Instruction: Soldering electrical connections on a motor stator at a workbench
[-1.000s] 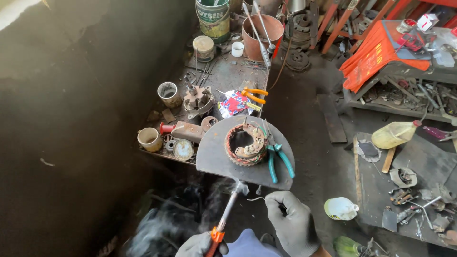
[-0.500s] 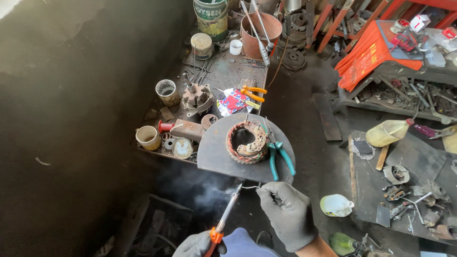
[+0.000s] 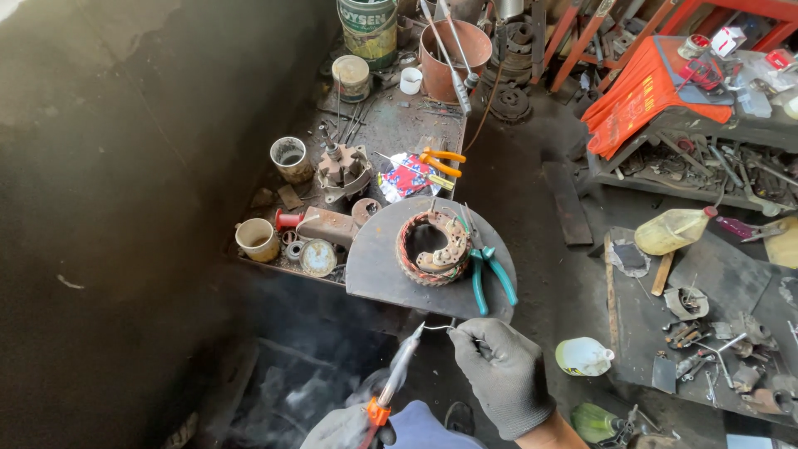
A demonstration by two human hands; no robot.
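Soldering iron [image 3: 397, 372] slants up-right, tip meeting the wire [image 3: 439, 328]; left hand [image 3: 347, 427] grips its handle, right hand [image 3: 501, 372] pinches the wire.

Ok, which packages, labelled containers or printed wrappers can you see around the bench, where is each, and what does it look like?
Paint bucket: top of bench, round, green and white label.
Small tin: below the bucket, cream and yellow label.
Printed wrapper: mid-bench beside orange-handled pliers, crumpled, red, blue, white.
Small boxes: top right shelf, red and white.
No screens or signs in view.
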